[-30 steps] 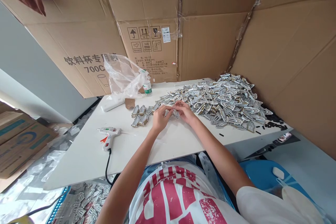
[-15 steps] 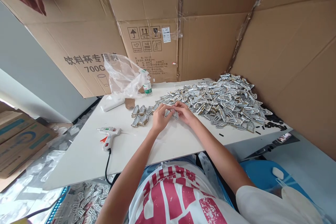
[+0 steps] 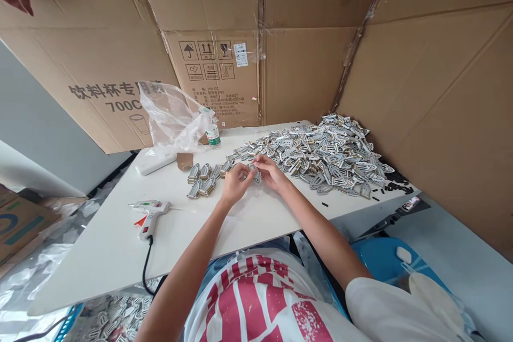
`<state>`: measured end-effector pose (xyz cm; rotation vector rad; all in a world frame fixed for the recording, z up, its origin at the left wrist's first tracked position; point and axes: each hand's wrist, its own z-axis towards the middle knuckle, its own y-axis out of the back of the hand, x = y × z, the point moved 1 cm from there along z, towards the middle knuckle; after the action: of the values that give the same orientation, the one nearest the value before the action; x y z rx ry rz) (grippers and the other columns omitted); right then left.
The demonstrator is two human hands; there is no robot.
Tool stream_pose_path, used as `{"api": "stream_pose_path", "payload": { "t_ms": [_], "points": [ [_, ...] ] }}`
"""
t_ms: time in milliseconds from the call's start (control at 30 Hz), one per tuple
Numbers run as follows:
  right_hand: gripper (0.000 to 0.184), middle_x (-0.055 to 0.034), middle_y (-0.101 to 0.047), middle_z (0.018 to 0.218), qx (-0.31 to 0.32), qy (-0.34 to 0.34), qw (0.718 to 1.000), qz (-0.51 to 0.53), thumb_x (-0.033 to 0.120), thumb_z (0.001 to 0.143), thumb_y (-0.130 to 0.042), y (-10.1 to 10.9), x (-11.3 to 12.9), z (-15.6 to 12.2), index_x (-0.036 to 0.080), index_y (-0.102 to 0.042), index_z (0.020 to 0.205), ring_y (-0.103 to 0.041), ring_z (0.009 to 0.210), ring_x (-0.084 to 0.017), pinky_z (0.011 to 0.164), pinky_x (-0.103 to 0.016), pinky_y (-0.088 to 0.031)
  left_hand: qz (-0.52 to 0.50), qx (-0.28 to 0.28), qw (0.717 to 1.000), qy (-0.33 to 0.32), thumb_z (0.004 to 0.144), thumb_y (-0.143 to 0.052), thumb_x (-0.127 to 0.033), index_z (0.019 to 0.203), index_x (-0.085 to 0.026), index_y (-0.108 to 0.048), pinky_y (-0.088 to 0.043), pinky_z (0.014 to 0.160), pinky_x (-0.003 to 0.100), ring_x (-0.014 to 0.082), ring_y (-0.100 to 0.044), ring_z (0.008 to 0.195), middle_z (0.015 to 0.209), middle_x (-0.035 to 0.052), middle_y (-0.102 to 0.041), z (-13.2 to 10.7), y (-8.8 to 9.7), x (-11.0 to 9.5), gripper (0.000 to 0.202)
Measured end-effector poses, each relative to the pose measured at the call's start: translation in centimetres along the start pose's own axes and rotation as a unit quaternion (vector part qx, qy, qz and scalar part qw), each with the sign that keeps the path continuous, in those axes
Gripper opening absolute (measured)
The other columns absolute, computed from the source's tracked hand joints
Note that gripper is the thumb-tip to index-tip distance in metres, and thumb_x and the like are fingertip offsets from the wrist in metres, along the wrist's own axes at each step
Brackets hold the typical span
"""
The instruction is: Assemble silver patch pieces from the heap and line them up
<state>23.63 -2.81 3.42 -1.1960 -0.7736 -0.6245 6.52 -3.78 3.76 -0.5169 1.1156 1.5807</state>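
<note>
In the head view both hands meet over the white table, just in front of a large heap of grey arch-shaped pieces (image 3: 332, 155) with slotted middles. A single grey arch-shaped piece (image 3: 257, 177) is pinched between them, partly covered by fingers. My left hand (image 3: 236, 184) grips it from the left with curled fingers. From the other side my right hand (image 3: 270, 172) holds it between thumb and fingertips. Small stacks of the same pieces (image 3: 204, 179) stand left of my left hand. A white glue gun (image 3: 150, 217) with an orange trigger lies farther left.
Behind the white table (image 3: 100, 256) rise cardboard sheets (image 3: 312, 75). A clear plastic bag (image 3: 172, 123), a small bottle (image 3: 214, 137) and a brown cardboard scrap (image 3: 185, 161) sit at the back left. Small black strips (image 3: 398, 184) lie at the right. Below left, a blue basket (image 3: 66, 326) holds more pieces.
The whole view has shifted, so the table and its contents appear farther left. Both hands stay together on the piece, with only small finger movement.
</note>
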Motion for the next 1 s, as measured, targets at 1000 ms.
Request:
{"api": "stream_pose_path", "payload": {
  "t_ms": [1000],
  "points": [
    [0.044, 0.0041, -0.067, 0.065, -0.091, 0.015, 0.990, -0.111, 0.048, 0.059, -0.103, 1.1, -2.5, 1.3, 0.024, -0.071, 0.077, -0.055, 0.058, -0.012, 0.052, -0.025, -0.041, 0.247, -0.104, 0.962, -0.059, 0.086, -0.086, -0.043, 0.105, -0.026, -0.076, -0.045, 0.066, 0.031, 0.0234, -0.071, 0.081, 0.100, 0.0052, -0.076, -0.2, 1.1, 0.8, 0.027]
  ]
}}
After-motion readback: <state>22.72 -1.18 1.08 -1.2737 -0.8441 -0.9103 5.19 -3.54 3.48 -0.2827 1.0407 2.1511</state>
